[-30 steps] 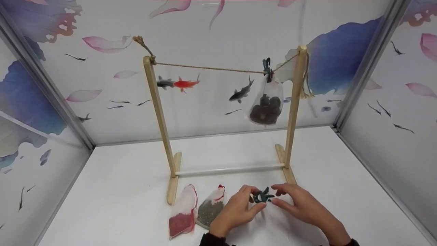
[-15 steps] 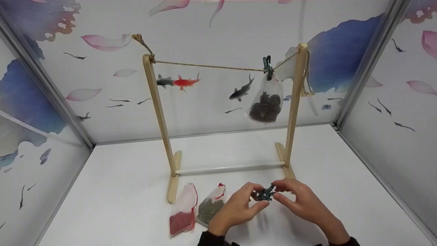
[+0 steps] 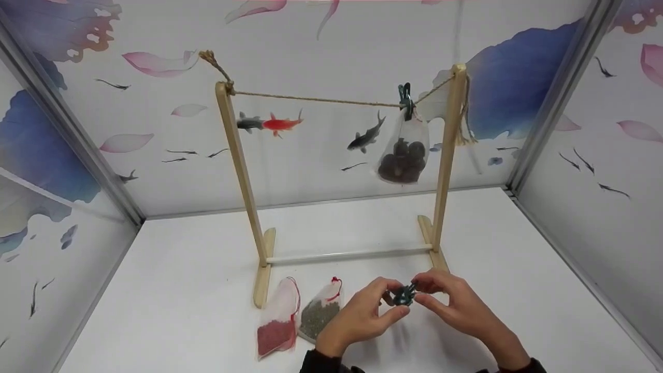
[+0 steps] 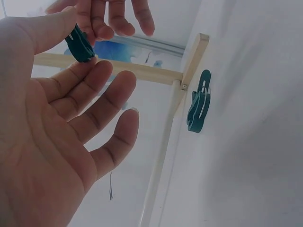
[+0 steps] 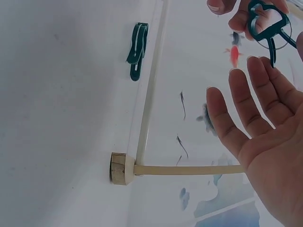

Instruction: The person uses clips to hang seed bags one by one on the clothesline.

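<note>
Pinched between thumb and forefinger of my left hand (image 3: 357,318) is a small dark green clip (image 3: 403,296), held just above the white table (image 3: 181,290) near the front edge; the other fingers of that hand are spread and relaxed in the left wrist view. My right hand (image 3: 461,308) meets the clip from the other side, fingertips touching it, with the lower fingers straight and loose in the right wrist view.

Going from left to right across the table: a mesh pouch of red grains (image 3: 277,329) lies flat in front of the left foot of a wooden rack (image 3: 235,155). Just beside it lies a second pouch of green-grey grains (image 3: 318,313), its corner near my left wrist. Then come my two hands with the clip between them, in front of the rack's right foot.

Above, a twine line (image 3: 316,100) runs between the two upright posts. Near the right post, another green clip (image 3: 405,101) grips the line and holds a clear hanging pouch of dark round pieces (image 3: 404,155).

Both wrist views show one more green clip (image 4: 199,106) lying on the table beside the rack's low white crossbar (image 3: 349,255).
</note>
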{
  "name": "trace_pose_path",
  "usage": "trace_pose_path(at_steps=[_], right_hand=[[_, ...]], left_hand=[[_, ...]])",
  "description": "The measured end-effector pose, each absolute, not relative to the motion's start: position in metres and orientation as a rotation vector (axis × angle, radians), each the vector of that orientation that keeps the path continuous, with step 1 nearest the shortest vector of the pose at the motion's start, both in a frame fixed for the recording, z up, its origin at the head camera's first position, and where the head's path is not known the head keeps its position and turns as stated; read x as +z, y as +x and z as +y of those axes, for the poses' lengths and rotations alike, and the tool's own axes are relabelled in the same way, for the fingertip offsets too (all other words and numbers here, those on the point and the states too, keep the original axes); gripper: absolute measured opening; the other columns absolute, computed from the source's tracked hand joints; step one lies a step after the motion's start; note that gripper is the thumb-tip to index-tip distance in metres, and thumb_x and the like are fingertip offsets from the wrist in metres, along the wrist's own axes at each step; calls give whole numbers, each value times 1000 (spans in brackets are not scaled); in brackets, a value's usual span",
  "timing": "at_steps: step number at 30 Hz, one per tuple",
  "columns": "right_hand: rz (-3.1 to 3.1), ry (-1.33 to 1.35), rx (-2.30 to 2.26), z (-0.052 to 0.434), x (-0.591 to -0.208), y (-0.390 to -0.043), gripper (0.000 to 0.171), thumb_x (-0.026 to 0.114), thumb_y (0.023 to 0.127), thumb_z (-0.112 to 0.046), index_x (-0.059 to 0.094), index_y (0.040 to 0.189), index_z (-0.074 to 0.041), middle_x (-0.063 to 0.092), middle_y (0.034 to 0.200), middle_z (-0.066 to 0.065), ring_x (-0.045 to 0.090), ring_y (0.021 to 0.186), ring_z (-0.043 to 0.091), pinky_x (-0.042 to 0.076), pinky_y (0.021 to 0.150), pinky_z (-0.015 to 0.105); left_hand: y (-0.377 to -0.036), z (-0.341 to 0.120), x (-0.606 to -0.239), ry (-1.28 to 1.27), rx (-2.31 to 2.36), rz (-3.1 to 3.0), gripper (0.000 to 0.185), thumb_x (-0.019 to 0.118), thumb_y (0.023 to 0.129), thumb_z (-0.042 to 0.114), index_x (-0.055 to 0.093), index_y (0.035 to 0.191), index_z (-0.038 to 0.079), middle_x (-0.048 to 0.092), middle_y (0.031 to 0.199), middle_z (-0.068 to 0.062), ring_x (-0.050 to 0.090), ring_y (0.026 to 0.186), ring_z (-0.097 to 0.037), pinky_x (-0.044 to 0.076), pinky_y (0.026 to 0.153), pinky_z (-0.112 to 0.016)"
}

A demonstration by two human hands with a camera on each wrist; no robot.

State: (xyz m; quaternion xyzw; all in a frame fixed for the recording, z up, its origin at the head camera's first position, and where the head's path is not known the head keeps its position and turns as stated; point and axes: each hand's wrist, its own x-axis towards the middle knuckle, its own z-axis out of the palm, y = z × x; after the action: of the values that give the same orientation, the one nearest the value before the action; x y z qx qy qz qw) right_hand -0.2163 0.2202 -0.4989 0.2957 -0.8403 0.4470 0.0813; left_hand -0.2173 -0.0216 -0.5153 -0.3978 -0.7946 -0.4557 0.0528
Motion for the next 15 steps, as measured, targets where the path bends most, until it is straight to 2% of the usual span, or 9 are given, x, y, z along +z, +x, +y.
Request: trace_pose_path(at_steps=[9,12,15], right_hand=[[-2426,812,1298,221,-495,-215,25,75,93,-11,67,117,-15,67,97,-12,67,82,9,59,73,31],[-2411,781,1276,221,-495,-216,25,77,91,-10,67,114,-11,65,94,-13,66,79,9,59,71,30],[-2389,752,1251,222,-495,-217,25,78,89,-8,67,111,-10,64,91,-13,65,76,8,59,68,29]], left_hand=[[-217,-27,-512,-1157,-1396,-2464,38,59,105,34,55,135,12,62,117,1,63,100,-6,55,82,-32],[-217,-31,-510,-1121,-1387,-2490,39,59,104,35,56,135,12,63,118,-4,64,100,-7,55,82,-32],[-217,-36,-508,-1058,-1352,-2520,37,59,104,35,57,133,13,63,120,-4,64,101,-11,53,81,-28]])
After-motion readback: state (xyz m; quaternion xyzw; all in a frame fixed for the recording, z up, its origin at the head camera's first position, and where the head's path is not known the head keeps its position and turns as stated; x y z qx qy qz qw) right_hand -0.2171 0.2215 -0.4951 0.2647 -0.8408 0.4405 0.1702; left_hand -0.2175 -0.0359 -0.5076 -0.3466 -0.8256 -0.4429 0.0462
